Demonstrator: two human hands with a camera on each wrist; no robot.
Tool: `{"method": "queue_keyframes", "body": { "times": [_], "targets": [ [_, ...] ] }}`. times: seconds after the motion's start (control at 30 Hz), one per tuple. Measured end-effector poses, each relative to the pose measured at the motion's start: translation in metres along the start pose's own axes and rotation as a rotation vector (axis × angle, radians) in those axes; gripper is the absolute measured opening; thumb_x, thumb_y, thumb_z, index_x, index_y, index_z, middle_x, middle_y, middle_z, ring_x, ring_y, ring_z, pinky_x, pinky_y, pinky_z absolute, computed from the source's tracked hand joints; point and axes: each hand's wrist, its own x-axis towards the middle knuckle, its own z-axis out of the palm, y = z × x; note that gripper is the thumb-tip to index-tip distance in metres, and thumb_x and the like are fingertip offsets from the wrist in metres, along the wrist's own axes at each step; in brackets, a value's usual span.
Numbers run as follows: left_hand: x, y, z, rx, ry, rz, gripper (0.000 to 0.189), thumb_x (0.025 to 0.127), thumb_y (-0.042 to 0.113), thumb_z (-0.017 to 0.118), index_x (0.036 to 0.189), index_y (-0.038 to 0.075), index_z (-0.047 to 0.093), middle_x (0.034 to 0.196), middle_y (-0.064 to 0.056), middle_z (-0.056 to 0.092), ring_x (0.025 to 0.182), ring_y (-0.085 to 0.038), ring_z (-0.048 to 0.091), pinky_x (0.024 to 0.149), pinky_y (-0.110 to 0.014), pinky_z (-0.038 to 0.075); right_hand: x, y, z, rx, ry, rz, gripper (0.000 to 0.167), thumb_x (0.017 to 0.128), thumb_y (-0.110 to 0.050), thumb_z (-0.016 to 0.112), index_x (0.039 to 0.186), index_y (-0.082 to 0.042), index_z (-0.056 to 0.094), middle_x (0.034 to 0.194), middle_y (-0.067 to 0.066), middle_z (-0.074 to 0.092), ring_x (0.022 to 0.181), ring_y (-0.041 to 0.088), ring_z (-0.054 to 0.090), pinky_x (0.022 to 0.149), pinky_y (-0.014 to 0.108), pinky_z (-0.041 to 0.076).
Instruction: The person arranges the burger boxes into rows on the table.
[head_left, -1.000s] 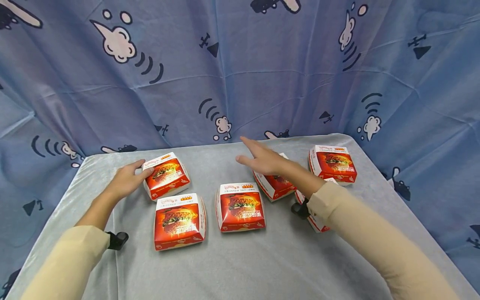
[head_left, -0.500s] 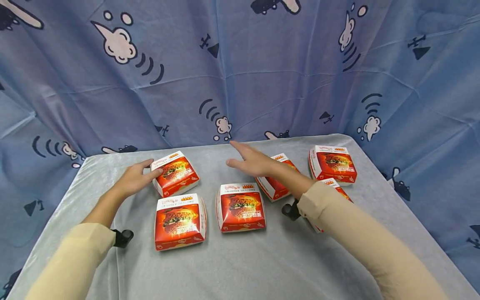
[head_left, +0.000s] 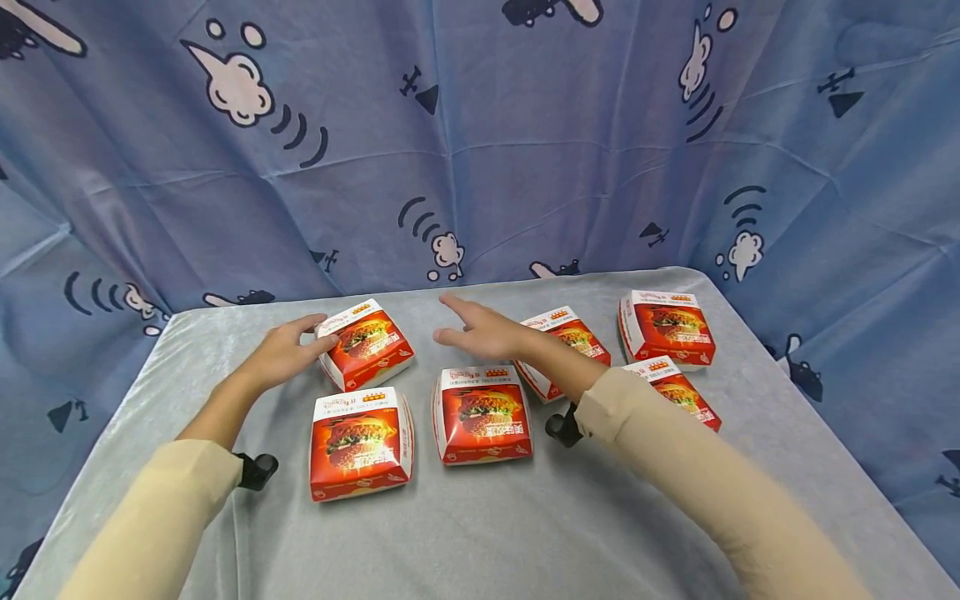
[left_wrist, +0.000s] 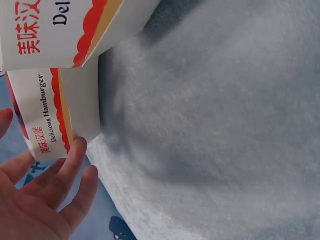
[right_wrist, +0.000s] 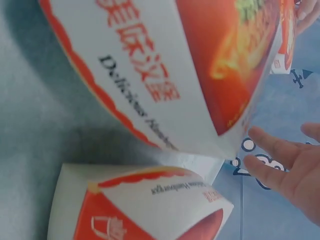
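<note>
My left hand [head_left: 287, 352] is against the left side of a red and white hamburger box [head_left: 369, 343] at the back left, thumb over its printed top. In the left wrist view, the fingertips touch the lower edge of this box [left_wrist: 42, 112], fingers nearly straight. My right hand [head_left: 486, 332] hovers behind the front middle hamburger box [head_left: 483, 417], its fingers spread and pointing left, holding nothing. The right wrist view also shows that hand [right_wrist: 300, 170] apart from the boxes. Partly behind my right forearm is another hamburger box [head_left: 573, 337].
A front left hamburger box [head_left: 360, 446] sits close before the held-against one. Two more boxes stand at the right, one at the back [head_left: 667, 329] and one partly under the sleeve [head_left: 678, 392]. A blue patterned curtain [head_left: 525, 167] hangs behind the grey cloth-covered table [head_left: 450, 533].
My left hand and the back left box have moved right, and the box has turned slightly. My right hand has moved left and a little nearer, uncovering more of the right-hand boxes.
</note>
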Motion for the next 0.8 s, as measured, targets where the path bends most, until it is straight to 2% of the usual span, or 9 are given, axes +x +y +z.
{"method": "queue_keyframes", "body": {
  "times": [0.23,0.47,0.53,0.8],
  "targets": [
    [0.001,0.002,0.001,-0.006,-0.017,-0.002,0.073,0.100,0.042,0.054,0.153,-0.003,0.032,0.145,-0.032,0.042,0.132,-0.048,0.041,0.101,-0.063,0.041,0.001,-0.004,0.005,0.010,-0.038,0.015,0.072,0.101,-0.041,0.051,0.159,-0.010,0.021,0.163,0.012,0.024,0.136,0.035,0.045,0.116,0.044,0.031],
    [0.003,0.004,0.002,-0.015,-0.023,0.004,0.071,0.098,0.037,0.057,0.151,-0.004,0.034,0.144,-0.030,0.043,0.129,-0.046,0.043,0.099,-0.061,0.043,0.003,-0.008,0.009,-0.013,-0.086,-0.027,0.067,0.101,-0.037,0.051,0.157,-0.009,0.027,0.158,0.015,0.035,0.144,0.030,0.034,0.116,0.044,0.029],
    [0.003,0.005,0.004,-0.018,-0.023,0.007,0.069,0.099,0.036,0.057,0.151,-0.004,0.035,0.144,-0.030,0.044,0.129,-0.045,0.043,0.099,-0.061,0.043,0.004,-0.008,0.011,-0.018,-0.096,-0.040,0.067,0.101,-0.036,0.051,0.157,-0.009,0.028,0.157,0.015,0.036,0.143,0.030,0.035,0.116,0.044,0.030],
    [0.007,0.009,0.009,-0.049,-0.020,0.022,0.067,0.099,0.035,0.056,0.151,-0.003,0.036,0.142,-0.030,0.045,0.125,-0.043,0.046,0.095,-0.055,0.047,0.006,-0.014,0.021,0.023,-0.140,-0.037,0.068,0.101,-0.035,0.052,0.159,-0.012,0.024,0.160,0.011,0.032,0.140,0.034,0.040,0.114,0.045,0.032]
  ]
}}
